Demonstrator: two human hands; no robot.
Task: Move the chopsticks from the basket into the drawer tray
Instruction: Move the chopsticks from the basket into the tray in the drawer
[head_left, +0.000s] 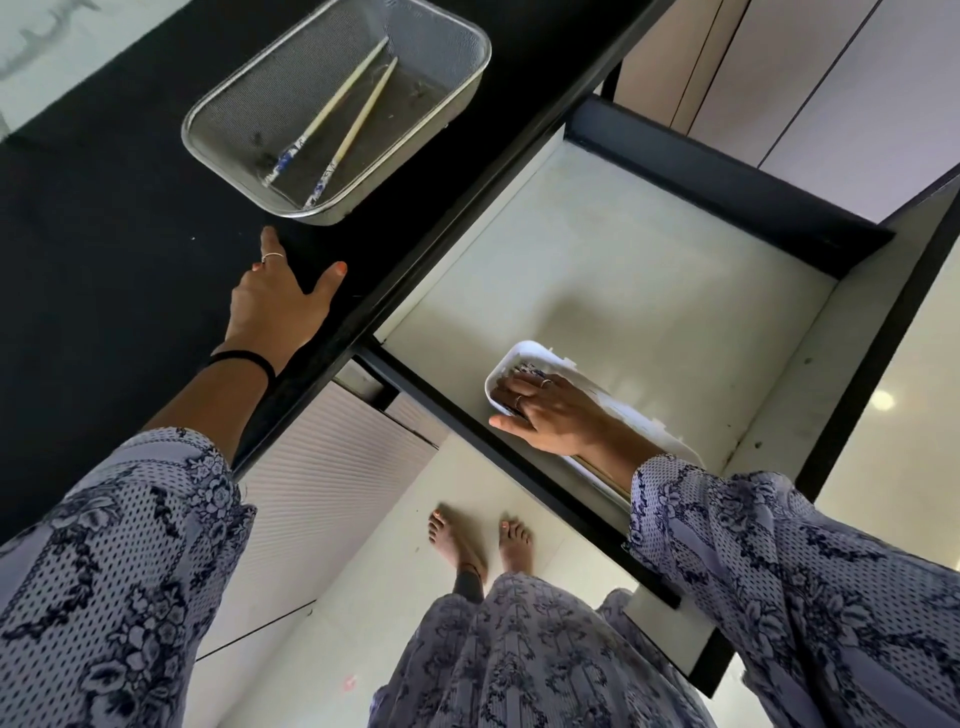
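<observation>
A metal mesh basket (457, 31) stands on the black countertop and holds two pale chopsticks (337, 104) with blue patterned ends. My left hand (280, 301) rests flat on the counter just below the basket, fingers spread, holding nothing. A white tray (524, 353) lies in the open drawer near its front edge. My right hand (545, 415) lies over the tray with fingers down on chopsticks inside it; blue patterned ends (527, 371) show past my fingertips. Whether the fingers grip them is unclear.
The black countertop (104, 218) runs along the left. The open drawer (649, 270) has a pale floor and dark walls. Cabinet doors (779, 67) rise at the top right. My bare feet (478, 540) stand on the pale floor under the drawer.
</observation>
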